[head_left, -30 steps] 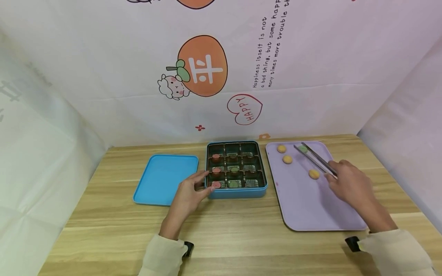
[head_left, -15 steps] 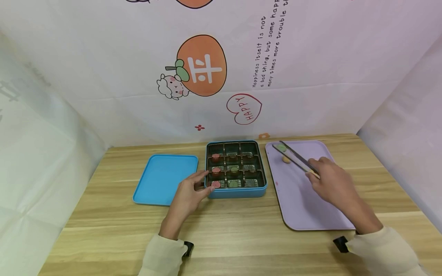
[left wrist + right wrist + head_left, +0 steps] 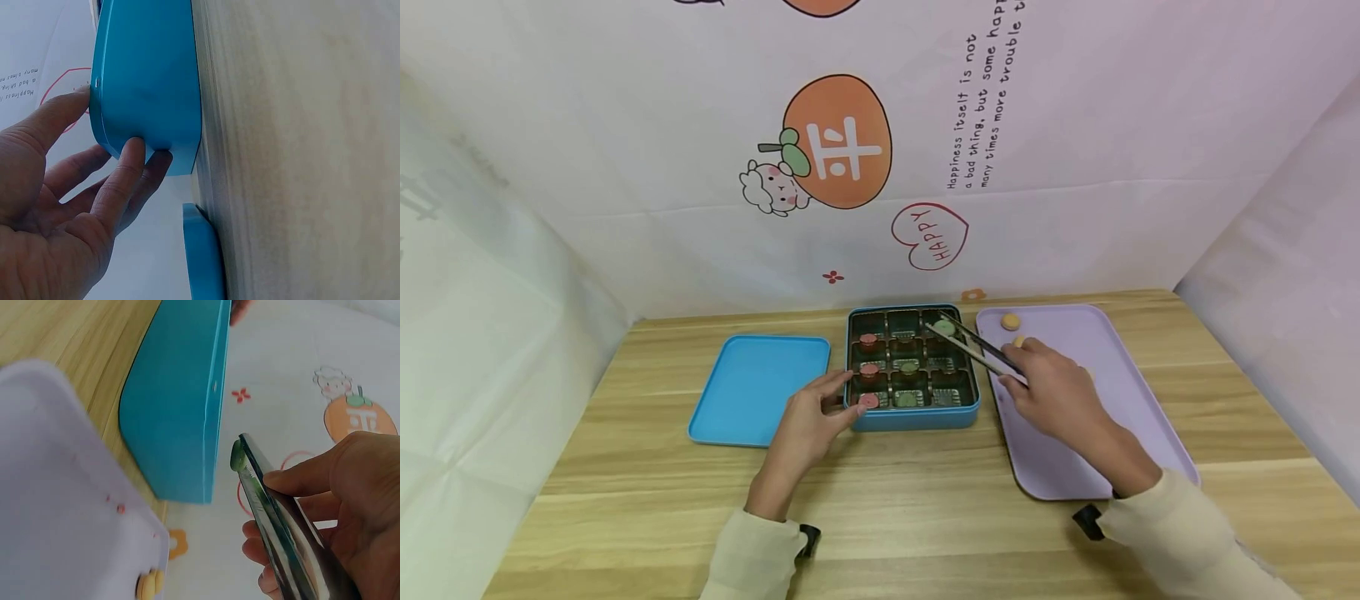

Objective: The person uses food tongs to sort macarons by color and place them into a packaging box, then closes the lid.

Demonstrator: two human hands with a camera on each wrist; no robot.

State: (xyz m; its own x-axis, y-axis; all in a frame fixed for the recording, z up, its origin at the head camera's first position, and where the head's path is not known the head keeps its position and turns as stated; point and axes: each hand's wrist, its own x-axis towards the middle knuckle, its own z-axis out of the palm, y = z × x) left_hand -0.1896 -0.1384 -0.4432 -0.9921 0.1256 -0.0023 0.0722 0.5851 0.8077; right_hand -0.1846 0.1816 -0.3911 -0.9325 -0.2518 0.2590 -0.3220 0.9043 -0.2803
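Observation:
My right hand [image 3: 1052, 392] grips metal tongs [image 3: 275, 519], their tips on either side of a green macaron [image 3: 944, 327]. In the head view that macaron is over the back right compartment of a blue box [image 3: 917, 419]. Inside the box a dark divided insert holds red macarons [image 3: 868, 371] down the left column and green macarons [image 3: 907, 400] in the middle one. My left hand [image 3: 811, 421] rests its thumb and fingertips at the box's front left corner; in the left wrist view the fingers are fairly straight against the blue wall.
Right of the box lies a purple tray [image 3: 1075, 475] with yellow macarons [image 3: 1011, 322], one partly behind the right hand. A flat blue lid [image 3: 763, 387] lies to the left on the wooden table [image 3: 925, 533]. A printed cloth [image 3: 1075, 125] hangs behind.
My right hand has moved left from over the tray to the box, carrying the green macaron in the tongs. My left hand has stayed at the box corner.

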